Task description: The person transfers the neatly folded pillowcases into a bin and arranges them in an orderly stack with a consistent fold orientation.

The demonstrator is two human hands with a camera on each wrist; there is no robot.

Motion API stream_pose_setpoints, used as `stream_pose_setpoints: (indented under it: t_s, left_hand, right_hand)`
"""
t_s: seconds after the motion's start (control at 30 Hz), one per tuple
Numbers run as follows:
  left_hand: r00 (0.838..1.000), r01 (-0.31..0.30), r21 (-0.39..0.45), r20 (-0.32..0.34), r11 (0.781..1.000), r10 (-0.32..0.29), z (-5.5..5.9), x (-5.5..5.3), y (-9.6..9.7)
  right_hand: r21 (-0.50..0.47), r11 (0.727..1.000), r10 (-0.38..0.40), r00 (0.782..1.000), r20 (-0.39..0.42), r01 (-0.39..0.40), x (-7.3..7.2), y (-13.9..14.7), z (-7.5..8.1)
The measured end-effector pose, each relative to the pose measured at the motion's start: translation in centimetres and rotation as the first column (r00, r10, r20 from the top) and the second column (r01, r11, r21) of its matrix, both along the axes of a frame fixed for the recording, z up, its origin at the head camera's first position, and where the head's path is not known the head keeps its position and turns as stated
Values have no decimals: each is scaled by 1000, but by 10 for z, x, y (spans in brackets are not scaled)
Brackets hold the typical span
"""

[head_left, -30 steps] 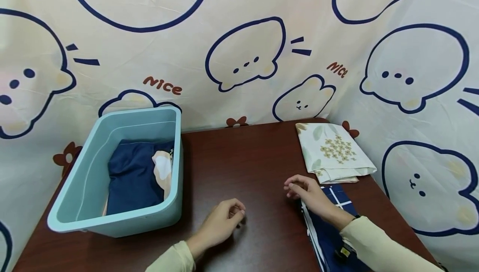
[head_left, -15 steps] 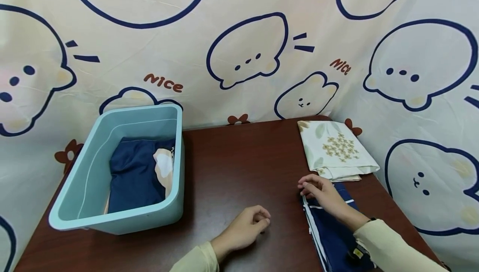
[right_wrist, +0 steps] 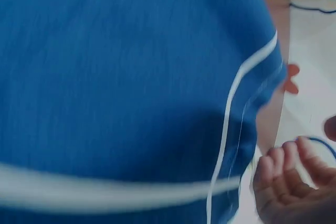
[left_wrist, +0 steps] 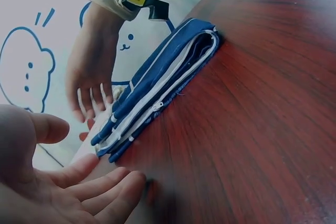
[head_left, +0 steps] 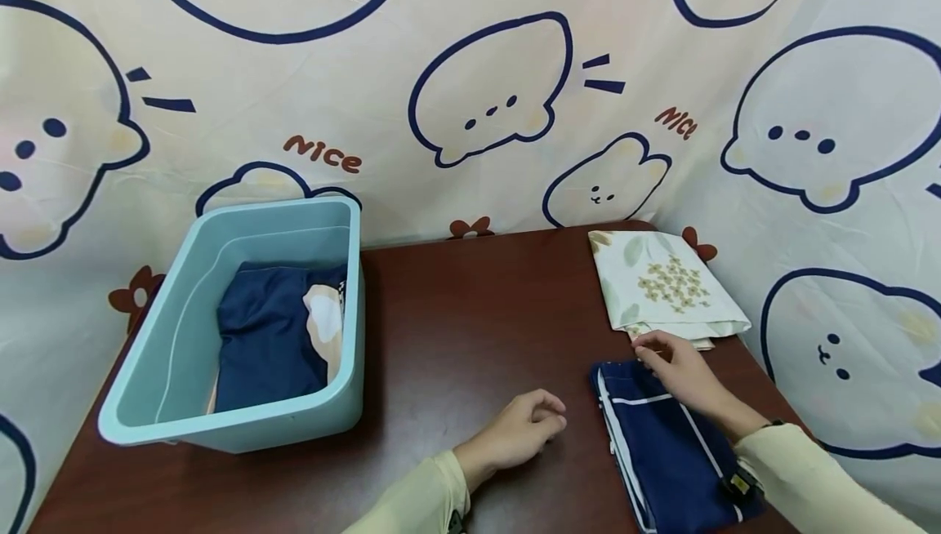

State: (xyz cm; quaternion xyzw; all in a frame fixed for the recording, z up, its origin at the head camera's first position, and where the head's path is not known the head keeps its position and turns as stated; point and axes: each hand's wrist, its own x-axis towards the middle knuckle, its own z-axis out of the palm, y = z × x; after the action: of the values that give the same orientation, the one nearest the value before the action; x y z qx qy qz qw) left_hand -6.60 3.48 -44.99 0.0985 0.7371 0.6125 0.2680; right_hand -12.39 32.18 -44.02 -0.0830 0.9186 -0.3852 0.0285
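Angling in from the lower right of the head view, the right arm carries its hand (head_left: 680,372) over the far end of the folded navy cloth (head_left: 662,448), fingers loosely bent and holding nothing. Its fingertips are at the near edge of the floral cloth (head_left: 665,281), right of centre; whether they touch it, I cannot tell. The left hand (head_left: 515,429) is low and right of centre, just left of the navy cloth, palm turned inward, fingers relaxed and bare of any load. In the left wrist view its thumb stands apart from the fingers.

Compared with a second ago, the left hand has travelled rightward from beside the blue bin (head_left: 235,422). The right hand has shifted right, off the navy cloth's far left corner, so more of that cloth's white-lined top shows. The navy cloth lies on the counter (head_left: 456,330) at lower right as before, and the bin remains at left with dark blue cloth (head_left: 268,342) inside.
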Motion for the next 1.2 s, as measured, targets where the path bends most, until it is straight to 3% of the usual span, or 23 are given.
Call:
stream_pose_setpoints:
  t_s: [0.13,0.3,0.47,0.67,0.8,0.9,1.0,1.2]
  left_hand:
    - [999,-22,13,45,1000,21,2,-2,3]
    - [997,-30,4,65,1000,30,3,-4,5]
    - [997,-33,4,72,999,33,0,-4,4]
    - [996,-46,15,75,999,45,-6,-4,3]
    - [995,-44,23,88,999,42,-8,-4,5]
    - [995,-46,34,93,998,43,-10,-3,8]
    - [994,-56,46,94,997,52,-12,-2,10]
    - [991,-99,73,97,992,92,-15,-2,11]
  right_hand:
    - [183,983,-39,999,17,36,-5,19,1]
    - [294,955,-53,997,55,35,-6,42,-3]
    - [356,934,-50,989,139,-2,-6,59,-9]
    - [347,937,-30,974,225,-51,-4,65,-8]
    - [265,958,33,956,291,-113,-3,69,-7]
    - [101,978,136,919,370,-185,-4,71,-8]
    - [-69,968,248,876,414,-241,-6,69,-9]
    - [-240,952,288,827,482,-192,-4,54,-2]
